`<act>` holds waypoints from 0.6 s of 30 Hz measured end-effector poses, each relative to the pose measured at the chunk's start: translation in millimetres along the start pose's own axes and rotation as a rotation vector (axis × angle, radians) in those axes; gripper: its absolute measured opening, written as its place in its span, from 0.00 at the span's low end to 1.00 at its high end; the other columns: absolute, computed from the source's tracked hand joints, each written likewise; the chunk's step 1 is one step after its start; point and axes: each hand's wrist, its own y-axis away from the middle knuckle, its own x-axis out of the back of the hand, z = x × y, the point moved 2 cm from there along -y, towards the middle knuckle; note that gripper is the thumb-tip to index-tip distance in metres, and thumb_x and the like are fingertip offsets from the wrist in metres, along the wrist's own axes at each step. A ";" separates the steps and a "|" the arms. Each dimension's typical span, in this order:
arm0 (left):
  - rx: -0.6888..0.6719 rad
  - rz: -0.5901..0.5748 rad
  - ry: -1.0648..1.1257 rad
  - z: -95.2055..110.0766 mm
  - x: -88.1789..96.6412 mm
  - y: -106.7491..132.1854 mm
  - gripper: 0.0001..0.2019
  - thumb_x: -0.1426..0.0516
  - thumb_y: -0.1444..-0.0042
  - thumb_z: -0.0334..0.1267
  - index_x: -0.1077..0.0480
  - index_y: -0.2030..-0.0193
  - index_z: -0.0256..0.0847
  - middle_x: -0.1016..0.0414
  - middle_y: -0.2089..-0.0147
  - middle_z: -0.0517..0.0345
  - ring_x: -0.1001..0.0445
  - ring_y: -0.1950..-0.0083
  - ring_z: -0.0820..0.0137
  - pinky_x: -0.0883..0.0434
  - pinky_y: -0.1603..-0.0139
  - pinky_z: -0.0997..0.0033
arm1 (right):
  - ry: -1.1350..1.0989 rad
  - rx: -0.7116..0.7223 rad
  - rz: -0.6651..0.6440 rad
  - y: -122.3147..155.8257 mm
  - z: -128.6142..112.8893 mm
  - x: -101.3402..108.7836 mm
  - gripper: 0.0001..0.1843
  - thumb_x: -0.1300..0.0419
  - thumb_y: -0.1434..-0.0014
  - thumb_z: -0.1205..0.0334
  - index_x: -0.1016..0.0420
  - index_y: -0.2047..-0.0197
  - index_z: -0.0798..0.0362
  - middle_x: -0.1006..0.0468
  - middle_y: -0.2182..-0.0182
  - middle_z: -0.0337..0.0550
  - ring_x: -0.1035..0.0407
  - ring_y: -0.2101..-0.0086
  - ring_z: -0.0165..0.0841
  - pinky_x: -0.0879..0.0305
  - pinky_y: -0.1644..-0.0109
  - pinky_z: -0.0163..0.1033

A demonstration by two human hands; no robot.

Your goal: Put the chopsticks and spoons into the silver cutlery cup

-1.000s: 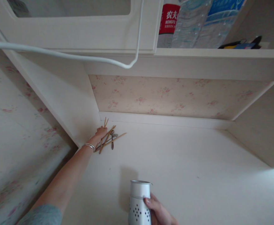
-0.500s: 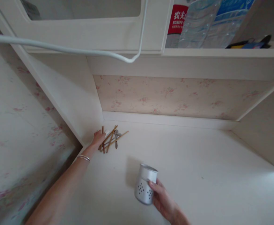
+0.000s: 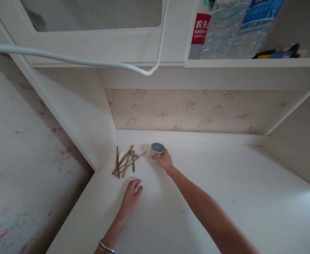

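My right hand (image 3: pixel 165 160) grips a silver metal utensil holder (image 3: pixel 153 153) with holes in its side. It is upright near the back of the white tabletop, its mouth facing up, and no utensils show inside. Just left of it lies a loose pile of several wooden chopsticks (image 3: pixel 117 162), metal spoons (image 3: pixel 133 166) and a white spoon (image 3: pixel 121 154). My left hand (image 3: pixel 132 195) hovers in front of the pile, touching none of it. Its fingers curl loosely with a gap to the thumb, and nothing is visible in them.
A white cable (image 3: pixel 91 62) hangs across the upper left, before the cabinet door (image 3: pixel 112 46). Plastic water bottles (image 3: pixel 224 31) stand on the upper right shelf (image 3: pixel 250 63). White side panels and a floral wall enclose the tabletop (image 3: pixel 224 176). A small dark speck lies on it.
My right hand has carried the utensil holder back and slightly left, beside the pile. My left hand has left the chopsticks and come right and nearer to me.
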 end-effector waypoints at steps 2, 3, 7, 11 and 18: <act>-0.045 -0.012 -0.084 2.8 0.6 1.6 0.13 0.43 0.47 0.41 0.27 0.57 0.39 0.25 0.53 0.48 0.25 0.50 0.61 0.32 0.42 0.56 | 0.109 -0.008 0.005 -12.0 2.6 -13.9 0.37 0.27 0.63 0.58 0.31 0.48 0.53 0.23 0.53 0.48 0.30 0.51 0.44 0.37 0.45 0.48; -0.067 -0.019 -0.131 5.1 1.5 1.9 0.12 0.45 0.46 0.41 0.27 0.58 0.39 0.24 0.54 0.48 0.25 0.51 0.61 0.31 0.43 0.56 | 0.165 -0.012 0.001 -16.9 3.2 -20.3 0.37 0.27 0.63 0.58 0.31 0.48 0.53 0.23 0.52 0.47 0.30 0.51 0.44 0.37 0.45 0.47; -0.132 -0.042 -0.273 14.9 4.0 3.6 0.12 0.49 0.42 0.41 0.27 0.60 0.40 0.23 0.57 0.50 0.24 0.54 0.63 0.28 0.48 0.60 | 0.302 -0.005 -0.034 -33.6 1.4 -39.4 0.39 0.28 0.58 0.59 0.36 0.43 0.51 0.26 0.47 0.47 0.31 0.47 0.41 0.37 0.43 0.44; -0.150 -0.034 -0.328 19.9 4.3 4.3 0.12 0.50 0.41 0.41 0.27 0.62 0.40 0.22 0.59 0.51 0.23 0.57 0.64 0.27 0.51 0.61 | 0.384 -0.029 -0.108 -44.9 -0.2 -45.6 0.40 0.31 0.53 0.57 0.40 0.39 0.55 0.25 0.46 0.53 0.30 0.46 0.44 0.36 0.44 0.44; -0.142 -0.078 -0.267 13.6 2.8 2.6 0.11 0.48 0.43 0.38 0.28 0.59 0.39 0.24 0.57 0.51 0.24 0.55 0.64 0.29 0.48 0.62 | 0.439 -0.103 -0.184 -20.9 17.4 -24.3 0.53 0.28 0.57 0.57 0.47 0.33 0.64 0.37 0.38 0.66 0.40 0.38 0.51 0.40 0.39 0.47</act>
